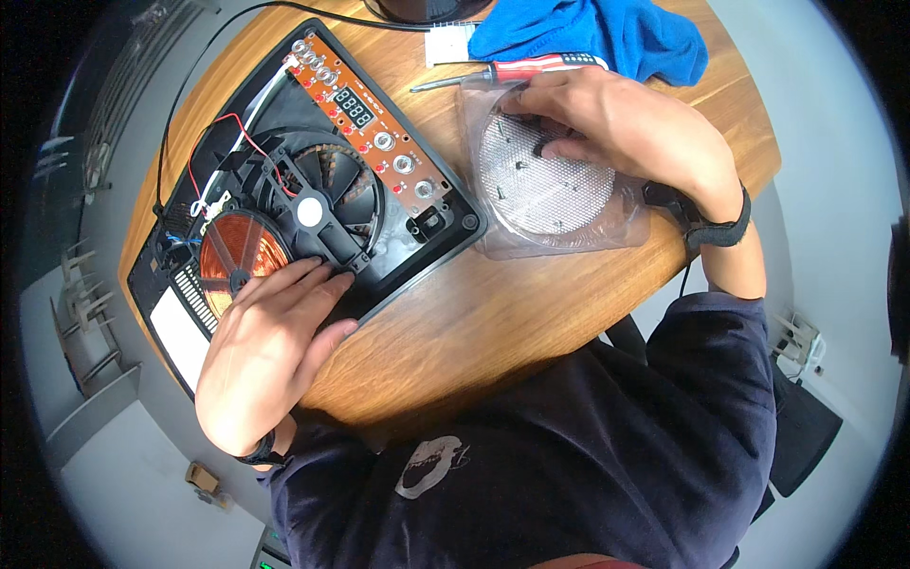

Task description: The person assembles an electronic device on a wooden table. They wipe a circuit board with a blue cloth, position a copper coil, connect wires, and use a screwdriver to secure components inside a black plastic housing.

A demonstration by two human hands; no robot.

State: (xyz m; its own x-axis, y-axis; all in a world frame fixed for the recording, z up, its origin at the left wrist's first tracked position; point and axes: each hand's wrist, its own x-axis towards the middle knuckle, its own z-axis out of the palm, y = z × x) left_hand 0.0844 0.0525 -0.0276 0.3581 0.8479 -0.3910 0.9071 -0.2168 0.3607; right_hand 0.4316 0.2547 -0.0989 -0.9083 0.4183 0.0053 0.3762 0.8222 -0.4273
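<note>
An induction cooker's opened black housing [417, 284] lies at the left of the table, with a copper coil [248, 248], a black fan [343, 185] and an orange circuit board [365, 119] showing inside. My left hand [275, 327] rests on it, fingers stretched over the coil's edge and the fan frame's near end. To the right, a clear plastic tray [607, 232] has a round textured bottom with several small dark screws [521, 165]. My right hand [607, 119] reaches into this tray from above, thumb and fingers bent but apart; the fingertips are partly hidden.
Behind the tray lie a screwdriver with a red and white handle [545, 66] and a blue cloth [578, 33]. A small white piece [449, 45] sits beside the cloth. A black cable [194, 81] curves around the housing's far side. The wooden table's [474, 322] rounded edge runs close to my body.
</note>
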